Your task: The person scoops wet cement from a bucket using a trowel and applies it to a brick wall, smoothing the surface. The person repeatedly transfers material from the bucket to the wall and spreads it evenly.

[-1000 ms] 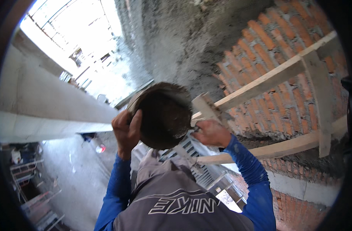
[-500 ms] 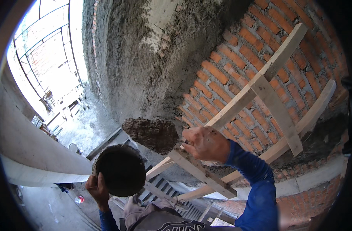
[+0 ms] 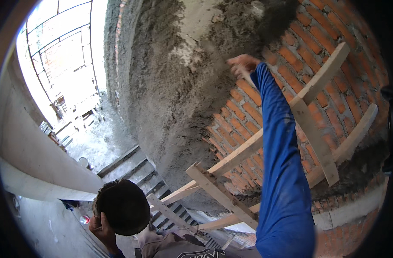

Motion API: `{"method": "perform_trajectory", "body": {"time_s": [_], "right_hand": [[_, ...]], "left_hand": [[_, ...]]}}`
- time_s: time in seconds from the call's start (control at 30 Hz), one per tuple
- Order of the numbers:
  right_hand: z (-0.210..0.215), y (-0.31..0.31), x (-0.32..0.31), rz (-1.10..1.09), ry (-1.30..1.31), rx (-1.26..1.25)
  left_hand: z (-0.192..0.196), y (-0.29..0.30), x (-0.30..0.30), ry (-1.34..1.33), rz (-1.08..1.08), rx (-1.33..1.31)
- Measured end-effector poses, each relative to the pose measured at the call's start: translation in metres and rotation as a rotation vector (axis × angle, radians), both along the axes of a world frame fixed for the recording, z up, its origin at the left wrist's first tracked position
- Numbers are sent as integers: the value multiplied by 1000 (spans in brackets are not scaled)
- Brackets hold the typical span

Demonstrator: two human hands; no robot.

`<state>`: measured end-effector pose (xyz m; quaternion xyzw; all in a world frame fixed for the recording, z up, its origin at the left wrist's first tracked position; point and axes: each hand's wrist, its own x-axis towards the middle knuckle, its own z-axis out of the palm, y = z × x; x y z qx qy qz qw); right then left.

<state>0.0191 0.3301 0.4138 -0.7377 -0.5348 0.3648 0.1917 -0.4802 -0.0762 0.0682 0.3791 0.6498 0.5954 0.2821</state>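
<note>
Right hand [image 3: 243,64] up high at full reach, blue sleeve [image 3: 282,172] stretched along the wall, fingers closed on a short pale handle; tool head is blurred, can't tell what it is. Hand sits right at the edge where wet grey mortar [image 3: 179,86] meets bare brick [image 3: 334,56]. Mortar coat covers the wall left of the hand, rough and uneven, with a paler patch near the top. Left hand [image 3: 102,230] is low, near the bottom edge, fingers wrapped round the rim of a round dark pan [image 3: 123,206], held from below; pan's inside looks dark, contents not readable. Between the two hands: a rough wooden frame [image 3: 248,148] of pale planks leaning on the brick, smeared with mortar at the joints. Below the pan, stairs [image 3: 132,165] drop away to the left, a concrete beam [image 3: 37,172] beside them. Bright open window grid [image 3: 59,47] at upper left.
</note>
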Motion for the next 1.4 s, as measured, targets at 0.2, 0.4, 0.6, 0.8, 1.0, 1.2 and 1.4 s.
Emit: {"method": "perform_trajectory", "body": {"time_s": [0.2, 0.4, 0.6, 0.8, 1.0, 1.2, 1.4], "right_hand": [[24, -16, 8, -60, -400, 728], [-89, -169, -70, 1240, -1287, 725], [-240, -288, -172, 977, -863, 221], [-297, -293, -179, 1004, -750, 412], [-291, -300, -153, 947, -179, 352], [-297, -288, -140, 1050, 70, 368], [-262, -282, -115, 796, -8, 155]], "left_hand": [[20, -17, -7, 136, -9, -92], [18, 20, 5, 129, -56, -34], [56, 64, 43, 368, -196, 44], [95, 88, 89, 642, -295, 68], [110, 93, 108, 656, -326, 221], [106, 93, 107, 706, -263, 264], [84, 103, 92, 346, -203, 177]]}}
